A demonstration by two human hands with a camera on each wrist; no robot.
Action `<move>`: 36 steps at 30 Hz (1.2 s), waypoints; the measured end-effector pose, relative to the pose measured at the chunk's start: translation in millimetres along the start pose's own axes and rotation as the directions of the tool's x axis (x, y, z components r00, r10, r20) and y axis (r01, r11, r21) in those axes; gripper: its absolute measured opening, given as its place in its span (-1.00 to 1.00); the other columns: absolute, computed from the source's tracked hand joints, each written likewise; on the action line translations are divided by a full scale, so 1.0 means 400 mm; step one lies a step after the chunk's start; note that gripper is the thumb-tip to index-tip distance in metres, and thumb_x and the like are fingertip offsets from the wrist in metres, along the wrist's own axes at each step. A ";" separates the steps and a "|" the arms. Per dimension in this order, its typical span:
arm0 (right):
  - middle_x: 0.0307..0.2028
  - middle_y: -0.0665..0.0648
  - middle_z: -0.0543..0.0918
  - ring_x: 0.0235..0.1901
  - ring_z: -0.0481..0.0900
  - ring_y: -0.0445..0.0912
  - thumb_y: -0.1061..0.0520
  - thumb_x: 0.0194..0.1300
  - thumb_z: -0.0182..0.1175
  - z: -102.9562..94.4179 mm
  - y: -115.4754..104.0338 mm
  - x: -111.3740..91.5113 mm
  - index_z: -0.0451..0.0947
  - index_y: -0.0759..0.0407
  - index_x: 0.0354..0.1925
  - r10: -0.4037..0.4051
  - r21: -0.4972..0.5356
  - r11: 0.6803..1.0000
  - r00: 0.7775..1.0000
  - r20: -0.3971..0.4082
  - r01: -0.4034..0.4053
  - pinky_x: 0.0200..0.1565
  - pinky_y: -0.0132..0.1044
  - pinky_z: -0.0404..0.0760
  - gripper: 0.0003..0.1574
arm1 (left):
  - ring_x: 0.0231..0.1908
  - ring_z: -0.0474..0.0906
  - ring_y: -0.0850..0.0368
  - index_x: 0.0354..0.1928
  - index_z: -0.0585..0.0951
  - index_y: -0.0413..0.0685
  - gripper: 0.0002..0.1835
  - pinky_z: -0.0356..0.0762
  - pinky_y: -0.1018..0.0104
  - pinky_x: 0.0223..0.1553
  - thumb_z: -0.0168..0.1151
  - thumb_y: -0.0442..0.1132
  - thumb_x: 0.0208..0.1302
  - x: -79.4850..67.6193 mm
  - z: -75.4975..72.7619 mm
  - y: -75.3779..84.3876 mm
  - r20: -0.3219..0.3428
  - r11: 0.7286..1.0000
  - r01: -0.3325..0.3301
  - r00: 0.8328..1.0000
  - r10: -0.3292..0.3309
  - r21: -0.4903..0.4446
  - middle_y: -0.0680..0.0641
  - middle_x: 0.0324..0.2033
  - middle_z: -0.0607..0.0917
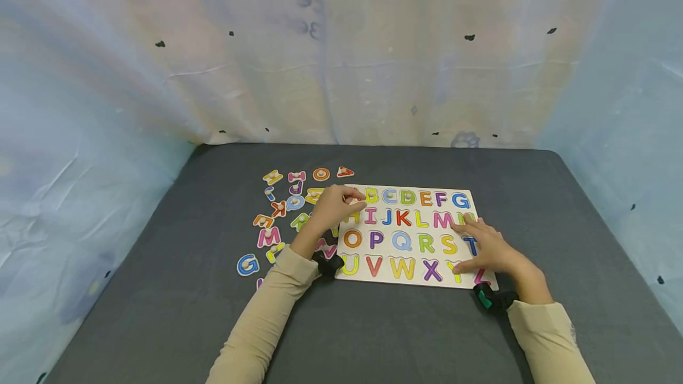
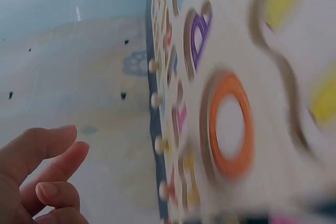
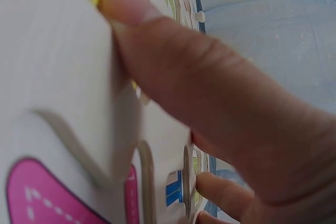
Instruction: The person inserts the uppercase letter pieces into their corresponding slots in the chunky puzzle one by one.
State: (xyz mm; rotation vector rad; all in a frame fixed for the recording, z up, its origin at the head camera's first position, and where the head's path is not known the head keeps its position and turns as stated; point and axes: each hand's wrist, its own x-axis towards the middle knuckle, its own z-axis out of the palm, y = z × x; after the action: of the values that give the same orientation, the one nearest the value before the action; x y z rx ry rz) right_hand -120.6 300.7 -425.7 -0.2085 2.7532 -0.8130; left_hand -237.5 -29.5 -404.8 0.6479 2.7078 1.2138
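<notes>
A white wooden alphabet board (image 1: 389, 259) lies on the dark table, with coloured letters in rows. Over its upper left corner is my left hand (image 1: 332, 209), fingers loosely bent near the start of the top row. In the left wrist view these fingers (image 2: 58, 166) hold nothing and stand apart from the board. Several knobbed letter pieces sit along that row, including the green B (image 1: 372, 195) and the blue C (image 1: 390, 196). My right hand (image 1: 488, 248) rests spread on the board's right side; its thumb (image 3: 131, 6) touches the surface by the yellow Y.
Loose letter pieces lie scattered left of the board, among them a blue G (image 1: 248, 265), a pink M (image 1: 268, 237) and an orange O (image 1: 321, 174). A red letter piece (image 1: 345, 172) lies just beyond the board's top left corner. Pale sheeting (image 1: 373, 76) surrounds the table (image 1: 405, 336).
</notes>
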 end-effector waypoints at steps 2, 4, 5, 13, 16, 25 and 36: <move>0.44 0.55 -0.06 0.40 -0.19 0.56 -0.15 -0.23 0.57 0.000 0.001 0.001 0.26 0.29 0.36 -0.001 0.000 1.000 1.000 0.002 0.001 0.24 0.56 -0.20 0.27 | -0.67 0.11 0.22 -0.17 0.75 -0.10 -0.78 0.07 0.43 -0.56 0.32 -0.16 0.22 -0.020 -0.024 -0.015 -0.007 1.000 -0.008 1.000 0.008 -0.009 0.03 -0.69 0.30; 0.44 0.56 -0.06 0.39 -0.18 0.57 -0.15 -0.23 0.57 -0.001 0.000 0.002 0.26 0.29 0.36 -0.002 0.002 1.000 1.000 0.001 0.002 0.23 0.56 -0.20 0.27 | -0.68 0.13 0.24 -0.17 0.75 -0.11 -0.79 0.09 0.44 -0.57 0.31 -0.16 0.23 -0.038 -0.048 -0.033 -0.021 1.000 -0.014 1.000 0.014 -0.008 0.04 -0.69 0.32; 0.44 0.56 -0.06 0.39 -0.18 0.57 -0.16 -0.23 0.57 -0.001 0.000 0.001 0.26 0.30 0.36 -0.003 0.002 1.000 1.000 0.000 0.003 0.23 0.57 -0.20 0.27 | -0.68 0.14 0.23 -0.16 0.75 -0.12 -0.78 0.10 0.43 -0.57 0.31 -0.17 0.23 -0.048 -0.062 -0.041 -0.024 1.000 -0.013 1.000 0.013 -0.007 0.04 -0.68 0.33; 0.44 0.56 -0.06 0.39 -0.20 0.58 -0.16 -0.22 0.56 -0.006 -0.001 -0.007 0.26 0.28 0.37 -0.007 -0.005 1.000 1.000 0.002 0.007 0.22 0.56 -0.18 0.26 | -0.61 0.22 0.18 -0.09 0.72 -0.11 -0.73 0.21 0.37 -0.51 0.27 -0.12 0.28 -0.103 -0.175 -0.124 0.035 0.998 0.068 0.997 -0.068 0.019 0.05 -0.60 0.38; 0.43 0.57 -0.06 0.38 -0.20 0.58 -0.14 -0.21 0.56 -0.008 0.001 -0.009 0.25 0.28 0.37 -0.012 -0.002 1.000 1.000 0.004 0.012 0.21 0.57 -0.18 0.26 | -0.59 0.26 0.19 -0.03 0.70 -0.16 -0.69 0.27 0.35 -0.48 0.25 -0.12 0.30 -0.113 -0.219 -0.154 0.085 0.997 0.072 0.994 -0.073 0.020 0.03 -0.54 0.42; 0.43 0.58 -0.07 0.39 -0.22 0.58 -0.16 -0.23 0.55 -0.009 0.002 -0.011 0.25 0.30 0.36 -0.003 0.013 1.000 1.000 0.009 0.003 0.23 0.56 -0.21 0.27 | -0.55 0.52 -0.07 0.03 0.66 -0.22 -0.65 0.52 0.24 -0.44 0.25 -0.14 0.30 -0.147 -0.312 -0.253 0.156 0.991 0.136 0.979 -0.132 -0.018 -0.27 -0.48 0.65; 0.44 0.56 -0.09 0.39 -0.24 0.58 -0.14 -0.21 0.56 -0.003 0.009 -0.005 0.25 0.30 0.36 -0.005 0.036 0.999 1.000 0.015 0.004 0.23 0.56 -0.24 0.25 | -0.36 0.37 0.26 -0.02 0.70 -0.15 -0.66 0.33 0.40 -0.30 0.30 -0.11 0.24 -0.180 -0.344 -0.335 0.170 0.973 0.210 0.959 -0.224 0.097 -0.25 -0.08 0.73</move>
State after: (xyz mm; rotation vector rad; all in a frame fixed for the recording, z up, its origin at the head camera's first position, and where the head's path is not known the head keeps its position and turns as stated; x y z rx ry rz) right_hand -119.2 304.7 -426.5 -0.2131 2.7225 -0.8583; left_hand -253.9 -233.5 -415.4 0.4294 2.6025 0.9536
